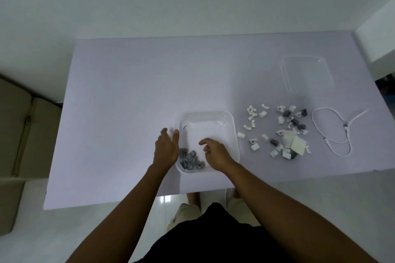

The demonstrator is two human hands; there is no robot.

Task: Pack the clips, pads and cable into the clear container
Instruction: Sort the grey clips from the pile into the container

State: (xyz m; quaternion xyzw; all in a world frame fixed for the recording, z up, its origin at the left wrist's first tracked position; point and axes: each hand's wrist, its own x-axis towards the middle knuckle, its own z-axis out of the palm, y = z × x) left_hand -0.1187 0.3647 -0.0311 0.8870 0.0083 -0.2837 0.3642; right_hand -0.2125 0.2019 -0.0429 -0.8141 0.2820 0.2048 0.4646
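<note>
From the head camera, the square clear plastic container (213, 125) with rounded corners sits on the pale lilac tabletop (128, 91), near its front edge. The left hand (167, 148) rests against the container's 9 o'clock wall, fingers spread and empty, apparently steadying it; the right hand (215, 154) hovers inside over the 5 o'clock corner, fingers loosely curled — whether anything small is pinched there I cannot tell. A clump of small grey moulded plastic clips (191, 160) already lies in the 7 o'clock corner. At the container's 3 o'clock, well apart from it, lie the scattered small white plastic clips (252, 122), a few more grey ones, and the flat white square adhesive pads (296, 140). Farther out the same way lies the thin white looped cable (329, 134). A clear plastic lid (307, 74) rests at 1 o'clock. The job looks early on. To do this step well, keep the left hand bracing the light, slippery container so it does not skate, and gather the hard little clips in small pinches — they would likely bounce. The pads look thin, so lift them by an edge; coil the limp cable before laying it in.
</note>
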